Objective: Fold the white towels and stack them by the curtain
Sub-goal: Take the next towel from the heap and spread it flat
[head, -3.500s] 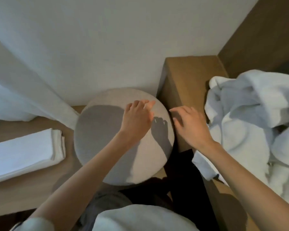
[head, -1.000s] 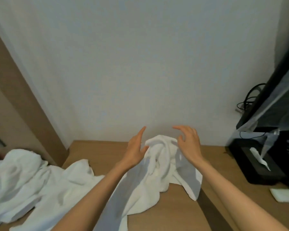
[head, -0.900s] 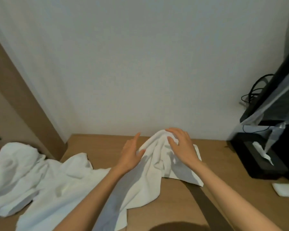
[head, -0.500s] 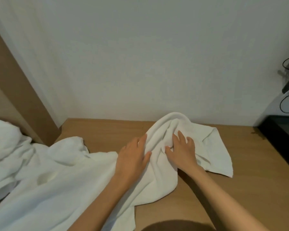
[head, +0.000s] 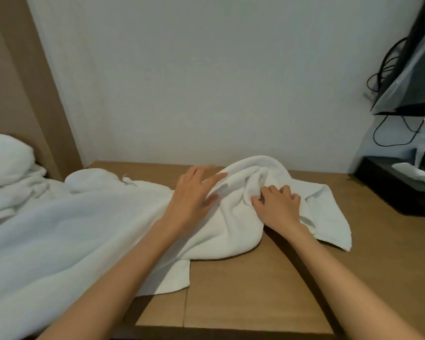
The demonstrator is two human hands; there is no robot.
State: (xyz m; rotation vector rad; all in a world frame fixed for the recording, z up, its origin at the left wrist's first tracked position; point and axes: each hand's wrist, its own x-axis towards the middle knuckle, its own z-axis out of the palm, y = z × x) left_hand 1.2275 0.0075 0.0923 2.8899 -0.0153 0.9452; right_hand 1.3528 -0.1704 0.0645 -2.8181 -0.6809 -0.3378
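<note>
A crumpled white towel (head: pixel 233 224) lies bunched on the wooden desk (head: pixel 255 290), trailing left into a big heap of white towels (head: pixel 47 229). My left hand (head: pixel 194 195) rests on the towel's left side with its fingers stretched out flat. My right hand (head: pixel 277 204) has curled fingers that pinch a fold near the towel's raised middle. The curtain and the folded stack are out of view.
A black tissue box (head: pixel 400 185) sits at the desk's right end, under a dark screen (head: pixel 417 69) with hanging cables. The white wall runs close behind the desk. A wooden panel (head: pixel 22 94) stands at the left.
My right hand has gone from lying flat on the towel to pinching a fold. My left hand lifted its fingers a little and stays spread on the cloth. The view shifted right.
</note>
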